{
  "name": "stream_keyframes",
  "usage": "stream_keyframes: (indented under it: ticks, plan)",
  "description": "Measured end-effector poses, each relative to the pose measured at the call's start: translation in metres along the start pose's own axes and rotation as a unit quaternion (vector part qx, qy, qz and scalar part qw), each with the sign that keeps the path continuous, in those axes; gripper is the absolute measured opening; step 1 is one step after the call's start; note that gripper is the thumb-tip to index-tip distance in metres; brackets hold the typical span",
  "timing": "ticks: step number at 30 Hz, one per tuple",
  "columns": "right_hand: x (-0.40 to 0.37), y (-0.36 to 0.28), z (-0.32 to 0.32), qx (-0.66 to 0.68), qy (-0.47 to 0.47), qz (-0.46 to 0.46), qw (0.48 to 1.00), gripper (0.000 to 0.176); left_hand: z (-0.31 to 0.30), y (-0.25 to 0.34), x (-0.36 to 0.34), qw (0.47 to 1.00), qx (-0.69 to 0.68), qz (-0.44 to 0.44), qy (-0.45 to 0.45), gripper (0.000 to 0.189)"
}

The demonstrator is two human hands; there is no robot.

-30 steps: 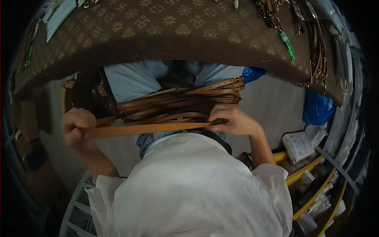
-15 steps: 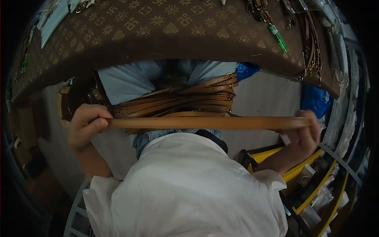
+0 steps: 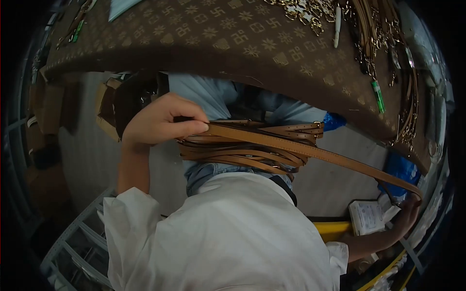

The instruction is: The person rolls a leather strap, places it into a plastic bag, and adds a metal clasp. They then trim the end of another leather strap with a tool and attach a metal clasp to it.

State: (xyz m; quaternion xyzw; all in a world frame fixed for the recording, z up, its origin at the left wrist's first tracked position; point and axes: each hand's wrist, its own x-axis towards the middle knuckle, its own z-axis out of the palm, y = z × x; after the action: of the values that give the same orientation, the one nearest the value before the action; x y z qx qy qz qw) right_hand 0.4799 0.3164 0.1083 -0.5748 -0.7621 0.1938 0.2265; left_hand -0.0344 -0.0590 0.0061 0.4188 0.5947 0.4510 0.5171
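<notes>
A long tan leather strap [image 3: 291,148] stretches across in front of me, from left to lower right. Its left end is pinched between the thumb and fingers of my left hand [image 3: 167,120]. At the far right my right hand [image 3: 407,213] holds the strap where it bends round, its fingers partly dim and seen from the side. Beneath the strap, a pile of brown leather straps [image 3: 262,157] with holes and buckles lies across my lap.
A patterned brown cloth [image 3: 208,43] covers the table ahead, with gold chains [image 3: 303,12], a white pen-like stick [image 3: 337,26], a green tube [image 3: 377,97] and hanging straps. Boxes, a blue bag [image 3: 400,172] and yellow-edged bins stand around; a metal rack [image 3: 80,233] is at lower left.
My left hand has moved right and up in view, my right hand outward and down. The strap, level before, now slants down to the right and bends at its right end. The view has shifted.
</notes>
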Motion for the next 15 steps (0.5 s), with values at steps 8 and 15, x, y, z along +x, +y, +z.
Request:
stream_keyframes:
  ticks: [8, 15]
  plan:
    - [-0.027, -0.095, 0.137, 0.124, -0.581, -0.203, 0.778, 0.026, 0.012, 0.018, 0.002, 0.995, 0.084, 0.056, 0.011, 0.013]
    - [-0.089, -0.244, 0.238, 0.318, -0.604, -0.276, 0.677, 0.016, 0.042, 0.05, 0.037, 0.924, 0.263, 0.18, 0.213, 0.013]
